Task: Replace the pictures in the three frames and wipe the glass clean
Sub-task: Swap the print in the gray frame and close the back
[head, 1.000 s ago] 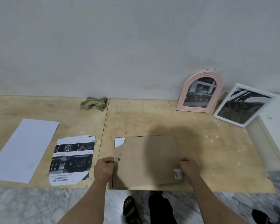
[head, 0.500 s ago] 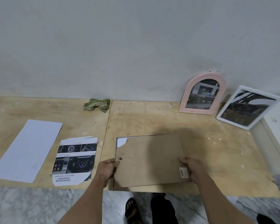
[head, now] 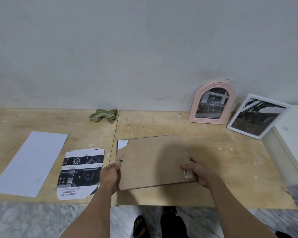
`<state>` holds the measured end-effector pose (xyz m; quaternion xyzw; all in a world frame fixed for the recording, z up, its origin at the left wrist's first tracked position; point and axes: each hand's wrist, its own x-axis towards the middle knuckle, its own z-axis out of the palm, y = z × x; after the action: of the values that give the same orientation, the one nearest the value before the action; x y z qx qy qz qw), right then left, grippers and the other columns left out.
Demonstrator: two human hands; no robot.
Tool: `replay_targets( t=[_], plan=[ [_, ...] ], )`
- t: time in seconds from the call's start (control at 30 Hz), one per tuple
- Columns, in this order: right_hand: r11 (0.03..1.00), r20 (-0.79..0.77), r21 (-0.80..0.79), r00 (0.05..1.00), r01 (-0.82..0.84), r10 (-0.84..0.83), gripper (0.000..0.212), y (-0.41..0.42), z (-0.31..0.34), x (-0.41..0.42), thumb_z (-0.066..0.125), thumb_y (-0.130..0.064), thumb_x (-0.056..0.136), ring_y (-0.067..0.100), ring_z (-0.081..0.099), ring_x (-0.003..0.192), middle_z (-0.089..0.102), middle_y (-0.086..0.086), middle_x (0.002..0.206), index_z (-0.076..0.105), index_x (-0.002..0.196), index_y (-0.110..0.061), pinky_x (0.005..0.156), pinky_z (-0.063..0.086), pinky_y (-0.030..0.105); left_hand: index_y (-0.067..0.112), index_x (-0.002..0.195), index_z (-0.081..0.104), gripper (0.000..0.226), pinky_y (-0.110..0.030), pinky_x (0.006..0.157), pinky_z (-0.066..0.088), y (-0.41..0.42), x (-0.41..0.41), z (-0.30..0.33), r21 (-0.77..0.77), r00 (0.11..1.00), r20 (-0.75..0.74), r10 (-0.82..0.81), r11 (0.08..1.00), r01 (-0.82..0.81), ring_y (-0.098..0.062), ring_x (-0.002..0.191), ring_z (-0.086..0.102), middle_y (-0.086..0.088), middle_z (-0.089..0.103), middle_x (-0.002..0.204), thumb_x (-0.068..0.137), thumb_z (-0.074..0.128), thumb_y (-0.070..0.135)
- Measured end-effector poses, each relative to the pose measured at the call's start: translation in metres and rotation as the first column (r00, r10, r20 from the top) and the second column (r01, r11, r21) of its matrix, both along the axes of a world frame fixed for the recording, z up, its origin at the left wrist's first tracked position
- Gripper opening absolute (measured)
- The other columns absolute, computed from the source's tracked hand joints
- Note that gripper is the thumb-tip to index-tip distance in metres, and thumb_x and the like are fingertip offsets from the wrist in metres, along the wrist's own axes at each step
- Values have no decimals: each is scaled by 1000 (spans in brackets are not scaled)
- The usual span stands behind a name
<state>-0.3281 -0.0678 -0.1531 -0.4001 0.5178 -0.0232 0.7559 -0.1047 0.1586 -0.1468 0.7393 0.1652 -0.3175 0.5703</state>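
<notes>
A picture frame lies face down near the table's front edge, its brown backing board upward. A white corner of paper shows where the board's top left corner is broken off. My left hand grips the frame's left edge and my right hand grips its lower right corner by a small label; the near edge is lifted off the wood. A pink arched frame and a white rectangular frame lean against the wall at the back right, each with a dark picture. A green cloth lies by the wall.
A printed car-interior sheet with torn corners lies left of the frame, and a blank white sheet lies further left. A white box stands at the table's right end. My feet show below the plywood table.
Both hands have raised the face-down frame's near edge off the table and shifted it slightly right. My right hand's grip has moved round the lower right corner.
</notes>
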Motion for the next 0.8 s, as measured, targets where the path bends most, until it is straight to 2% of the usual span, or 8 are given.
replay_targets(
  t=[0.1, 0.2, 0.3, 0.37, 0.47, 0.6, 0.7, 0.8],
  plan=[
    [999, -28, -34, 1000, -3, 2, 48, 3, -3, -3, 70, 4, 78, 32, 69, 89, 71, 14, 106, 58, 123, -10, 66, 56, 37, 7, 99, 70, 12, -33, 69, 52, 4, 4, 3, -68, 988, -102, -113, 992, 106, -27, 79, 64, -18, 70, 109, 97, 58, 4],
    [995, -25, -80, 998, 56, -58, 49, 4, -3, -7, 70, 5, 78, 30, 69, 85, 70, 14, 107, 57, 124, -9, 64, 56, 35, 23, 128, 59, 50, -32, 61, 57, 12, 6, 6, -222, 902, -253, -350, 928, 298, -29, 87, 70, -14, 72, 118, 89, 59, -9],
    [997, 24, -63, 999, -47, 49, 58, 7, 2, -11, 74, 7, 74, 30, 68, 97, 69, 13, 113, 56, 126, -11, 70, 58, 36, 24, 141, 49, 70, -34, 64, 54, 15, 7, 4, -182, 914, -251, -320, 943, 280, -30, 87, 69, -14, 72, 112, 84, 60, -16],
    [987, 19, -87, 991, -133, 136, 68, 12, 4, -13, 78, 10, 66, 32, 65, 103, 68, 12, 116, 55, 125, -15, 71, 58, 36, 20, 144, 47, 71, -34, 63, 51, 13, 6, 7, -113, 936, -207, -284, 958, 265, -28, 82, 68, -12, 71, 106, 85, 63, -14],
    [969, -69, -184, 985, -167, 157, 75, 16, 0, -15, 85, 8, 59, 31, 63, 101, 66, 11, 112, 55, 124, -13, 67, 58, 35, 17, 145, 46, 70, -32, 64, 51, 11, 5, 7, -55, 942, -144, -304, 953, 299, -25, 80, 67, -16, 70, 112, 84, 67, -11],
    [943, -190, -266, 970, -200, 152, 78, 18, 1, -13, 89, -5, 56, 31, 60, 102, 62, 8, 111, 51, 123, -14, 77, 59, 44, 14, 146, 46, 71, -42, 89, 55, 10, 2, 6, -6, 940, -68, -335, 942, 335, -32, 91, 68, -15, 70, 111, 83, 70, -8],
    [853, -348, -351, 900, -386, 263, 66, 20, 15, -8, 88, -19, 61, 23, 58, 97, 58, 2, 108, 49, 115, -19, 59, 54, 33, 13, 143, 47, 64, -42, 90, 54, 6, -3, 8, -1, 934, -38, -357, 934, 357, -30, 90, 67, -13, 69, 107, 86, 69, -5],
    [841, -393, -339, 876, -422, 281, 61, 21, 15, -6, 87, -32, 61, 20, 57, 99, 57, -1, 106, 50, 108, -22, 58, 45, 27, 12, 142, 47, 60, -40, 90, 54, 3, -5, 10, -32, 933, -48, -356, 934, 355, -28, 88, 67, -10, 69, 103, 88, 67, -5]
  ],
)
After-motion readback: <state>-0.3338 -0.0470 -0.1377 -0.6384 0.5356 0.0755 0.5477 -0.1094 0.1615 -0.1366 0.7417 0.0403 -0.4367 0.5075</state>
